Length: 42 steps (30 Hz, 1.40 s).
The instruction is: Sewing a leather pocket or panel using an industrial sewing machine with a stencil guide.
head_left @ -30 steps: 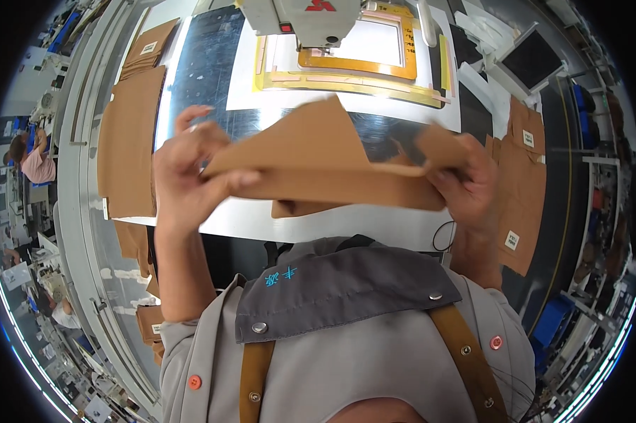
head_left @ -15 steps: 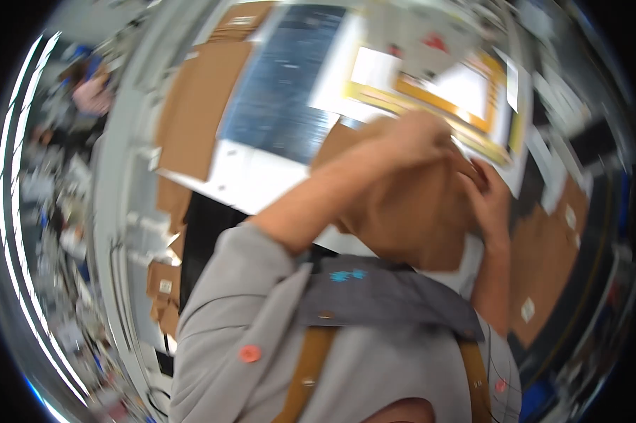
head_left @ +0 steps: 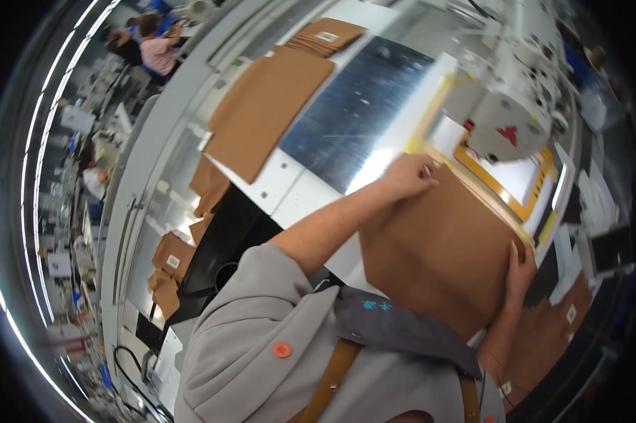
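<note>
A brown fabric piece (head_left: 441, 247) is spread in front of me, its far edge stretched between my hands. My left hand (head_left: 409, 176) pinches its far left corner, with thumb and fingers closed. At the right corner, my right hand (head_left: 521, 275) grips the edge between thumb and fingers. The far edge lies along the near side of a yellow-edged clamp frame (head_left: 483, 194), under a sewing machine head (head_left: 508, 127). The fabric's near part hangs toward my body.
Left of the machine lies a shiny metal plate (head_left: 356, 106) on the white table (head_left: 289, 190). Beyond it are a stack of brown fabric pieces (head_left: 268, 106) and folded brown pieces (head_left: 325, 35). More brown fabric (head_left: 550, 331) hangs at right. People (head_left: 156, 49) sit at far left.
The fabric has gone from bunched and folded to spread out. My hands have moved apart, the right one downward along the edge. The whole view has turned and shifted.
</note>
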{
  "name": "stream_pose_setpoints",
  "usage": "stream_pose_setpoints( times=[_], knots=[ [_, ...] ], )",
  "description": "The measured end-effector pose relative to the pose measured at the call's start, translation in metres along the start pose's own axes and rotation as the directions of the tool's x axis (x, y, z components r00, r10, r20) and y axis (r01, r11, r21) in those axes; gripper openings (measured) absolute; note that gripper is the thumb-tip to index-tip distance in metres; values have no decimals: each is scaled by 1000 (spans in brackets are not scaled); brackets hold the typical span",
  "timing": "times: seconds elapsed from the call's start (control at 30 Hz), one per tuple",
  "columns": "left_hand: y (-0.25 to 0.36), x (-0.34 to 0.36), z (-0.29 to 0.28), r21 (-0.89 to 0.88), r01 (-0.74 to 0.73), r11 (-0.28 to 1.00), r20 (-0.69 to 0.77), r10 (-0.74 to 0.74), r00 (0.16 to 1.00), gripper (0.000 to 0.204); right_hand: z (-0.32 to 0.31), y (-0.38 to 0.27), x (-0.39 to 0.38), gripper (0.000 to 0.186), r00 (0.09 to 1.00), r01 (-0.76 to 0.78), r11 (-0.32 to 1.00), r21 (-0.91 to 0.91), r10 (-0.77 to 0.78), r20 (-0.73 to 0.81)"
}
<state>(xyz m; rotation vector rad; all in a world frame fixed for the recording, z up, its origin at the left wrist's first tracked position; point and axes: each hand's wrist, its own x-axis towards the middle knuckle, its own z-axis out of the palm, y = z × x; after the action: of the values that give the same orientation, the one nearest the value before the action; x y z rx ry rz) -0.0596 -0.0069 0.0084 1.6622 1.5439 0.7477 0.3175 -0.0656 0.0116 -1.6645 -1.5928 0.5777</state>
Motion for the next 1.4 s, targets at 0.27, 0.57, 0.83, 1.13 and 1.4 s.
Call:
stream_pose_setpoints(
  times=[0.27,0.57,0.83,1.13,1.4],
  knots=[
    [10,2,-7,211,162,964,-125,-138,983,27,11,2,28,22,984,162,951,-262,-174,-26],
    [-2,55,-6,192,194,962,-107,-176,979,27,10,16,63,19,997,-16,947,-320,-11,-81],
    [-22,107,-13,386,110,916,-164,-50,985,32,13,22,110,20,997,-55,947,-316,34,-69],
    [-61,174,-27,525,-176,833,-108,270,957,40,21,31,211,23,997,-75,926,-369,57,-57],
    [-80,177,-64,453,-204,868,-71,263,962,39,37,54,302,30,988,-11,936,-351,-44,-148]
  ],
)
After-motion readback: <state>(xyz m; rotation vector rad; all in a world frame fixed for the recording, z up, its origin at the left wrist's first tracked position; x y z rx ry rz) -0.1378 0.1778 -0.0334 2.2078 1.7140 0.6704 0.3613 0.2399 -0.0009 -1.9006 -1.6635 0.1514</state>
